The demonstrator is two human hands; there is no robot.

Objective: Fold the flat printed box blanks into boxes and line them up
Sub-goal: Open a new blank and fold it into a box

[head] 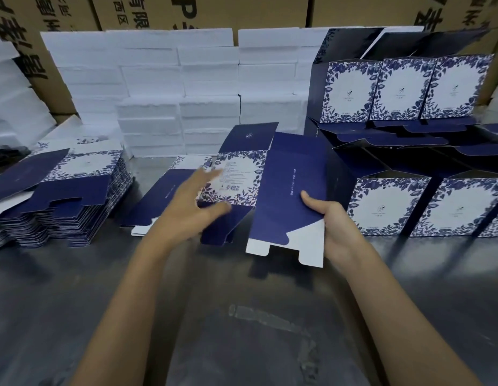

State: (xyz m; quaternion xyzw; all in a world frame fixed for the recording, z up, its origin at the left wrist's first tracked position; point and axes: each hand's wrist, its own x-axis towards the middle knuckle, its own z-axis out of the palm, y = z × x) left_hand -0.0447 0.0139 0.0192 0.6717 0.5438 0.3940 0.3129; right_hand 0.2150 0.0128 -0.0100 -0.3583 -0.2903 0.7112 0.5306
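Note:
A box blank (284, 188), navy with a blue floral printed panel, is partly opened above the grey table (242, 316). My right hand (334, 227) grips its navy side panel near the lower right corner, thumb on the face. My left hand (192, 207) is blurred, with fingers spread and touching the blank's floral panel and lower flap. A tall stack of flat blanks (66, 196) lies at the left. A few more flat blanks (158, 199) lie behind my left hand. Folded boxes (387, 207) stand in rows at the right, with a second tier (395, 90) above.
White foam blocks (181, 87) are stacked across the back of the table. Brown printed cartons (242, 9) stand behind them. More white foam (13, 101) is piled at the far left.

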